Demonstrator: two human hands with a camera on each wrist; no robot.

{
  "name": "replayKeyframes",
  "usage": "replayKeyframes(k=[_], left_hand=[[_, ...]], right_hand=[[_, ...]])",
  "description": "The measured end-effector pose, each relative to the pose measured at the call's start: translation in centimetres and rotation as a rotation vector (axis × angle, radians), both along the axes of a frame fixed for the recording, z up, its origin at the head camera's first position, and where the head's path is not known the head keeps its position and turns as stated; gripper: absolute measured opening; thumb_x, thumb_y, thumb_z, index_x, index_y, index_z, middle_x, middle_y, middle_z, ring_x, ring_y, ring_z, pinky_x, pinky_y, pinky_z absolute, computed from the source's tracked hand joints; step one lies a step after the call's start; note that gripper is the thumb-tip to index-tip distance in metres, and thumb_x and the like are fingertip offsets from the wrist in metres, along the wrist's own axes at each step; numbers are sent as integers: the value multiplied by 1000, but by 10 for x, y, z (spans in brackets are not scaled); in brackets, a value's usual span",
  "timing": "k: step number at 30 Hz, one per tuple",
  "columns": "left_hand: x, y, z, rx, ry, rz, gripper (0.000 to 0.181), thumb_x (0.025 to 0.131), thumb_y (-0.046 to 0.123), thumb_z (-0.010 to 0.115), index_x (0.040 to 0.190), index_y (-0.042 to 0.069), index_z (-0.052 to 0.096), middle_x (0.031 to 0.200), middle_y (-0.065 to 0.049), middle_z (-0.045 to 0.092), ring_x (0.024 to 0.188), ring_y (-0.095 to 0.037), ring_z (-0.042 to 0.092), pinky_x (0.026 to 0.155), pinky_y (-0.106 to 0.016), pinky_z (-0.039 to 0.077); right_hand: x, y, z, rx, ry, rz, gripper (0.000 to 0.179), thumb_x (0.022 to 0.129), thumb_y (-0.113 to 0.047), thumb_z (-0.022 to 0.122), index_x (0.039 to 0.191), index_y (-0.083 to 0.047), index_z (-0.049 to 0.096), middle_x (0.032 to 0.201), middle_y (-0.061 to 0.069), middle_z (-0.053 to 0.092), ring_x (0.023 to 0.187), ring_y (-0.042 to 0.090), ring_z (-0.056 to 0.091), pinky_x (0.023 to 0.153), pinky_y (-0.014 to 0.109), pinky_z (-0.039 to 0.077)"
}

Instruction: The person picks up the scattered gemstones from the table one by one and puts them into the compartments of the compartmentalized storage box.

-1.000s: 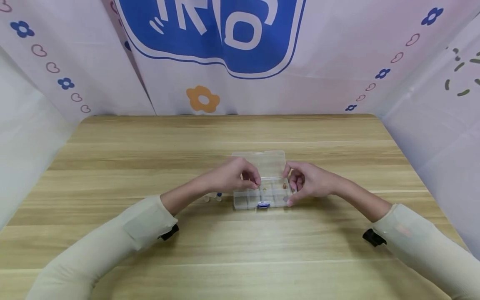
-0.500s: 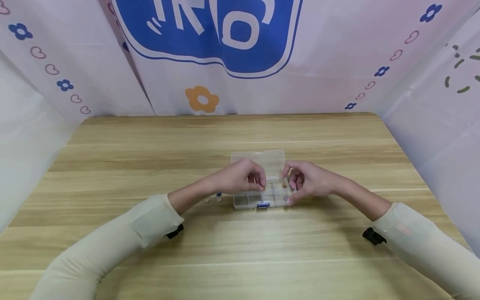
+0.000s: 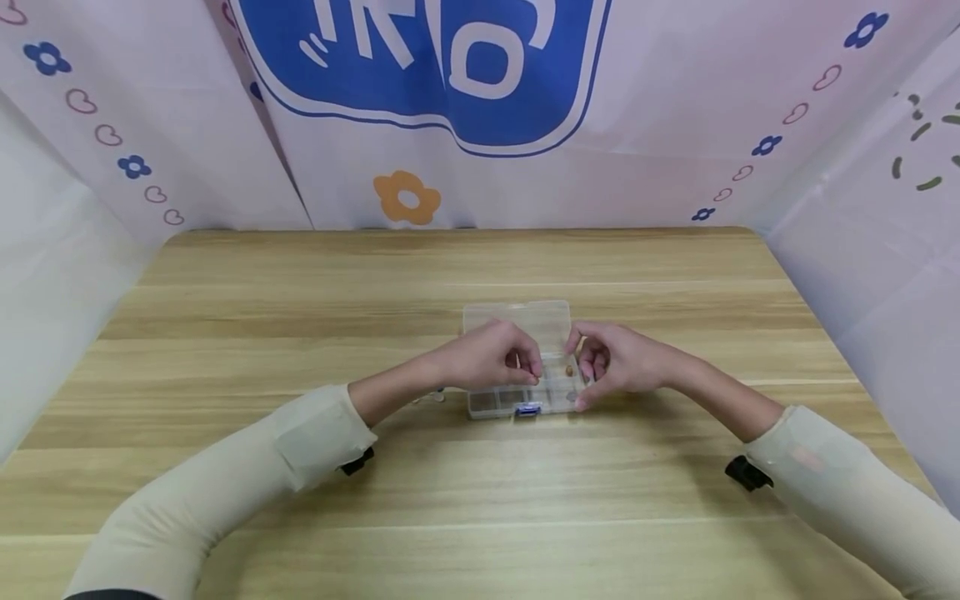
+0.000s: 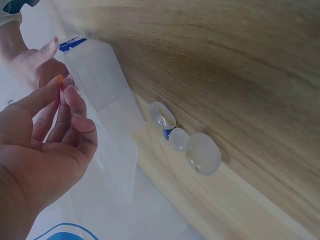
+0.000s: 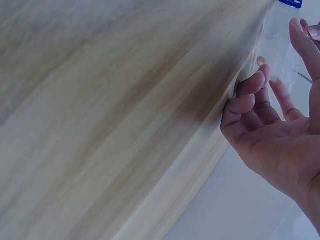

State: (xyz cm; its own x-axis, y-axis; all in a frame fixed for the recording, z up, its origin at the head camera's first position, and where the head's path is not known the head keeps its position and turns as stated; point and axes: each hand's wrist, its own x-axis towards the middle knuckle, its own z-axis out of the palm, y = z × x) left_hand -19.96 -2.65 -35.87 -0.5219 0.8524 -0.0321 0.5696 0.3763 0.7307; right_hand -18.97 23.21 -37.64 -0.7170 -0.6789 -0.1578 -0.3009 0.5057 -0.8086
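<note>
A clear plastic compartment box (image 3: 483,406) lies on the table with its lid (image 3: 551,315) folded back and a blue latch (image 3: 528,410) at its front. Over the middle compartments, my left hand (image 3: 491,357) pinches a small orange bead-like piece (image 4: 60,78) between thumb and fingertip. My right hand (image 3: 626,360) grips the box's right end, thumb at the front corner and index finger towards the hinge side, with the other fingers curled beside it. In a right back compartment lies an orange-brown piece (image 3: 569,371). The left hand covers part of the box's back row.
To the left of the box, several smooth glassy pebbles sit on the wooden table (image 3: 480,517), among them a large whitish pebble (image 4: 203,154), a clear pebble (image 4: 162,115) and a blue one (image 4: 167,133). A printed cloth (image 3: 600,183) hangs behind the table's far edge.
My left hand has moved right across the box, from the left compartments to the middle, and the orange piece now shows at its fingertips. The right hand stays in place.
</note>
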Motion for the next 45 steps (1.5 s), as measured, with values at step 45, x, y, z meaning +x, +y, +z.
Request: replayKeyframes(k=[45], left_hand=[[10,-123,-4,-28,78,295,12,90,-3,76,82,5,71,80,-1,70,75,-12,63,70,-28,57]], right_hand=[[4,-1,-2,12,23,-18,55,75,-11,94,112,-1,55,81,10,60,72,17,54,65,24,47]])
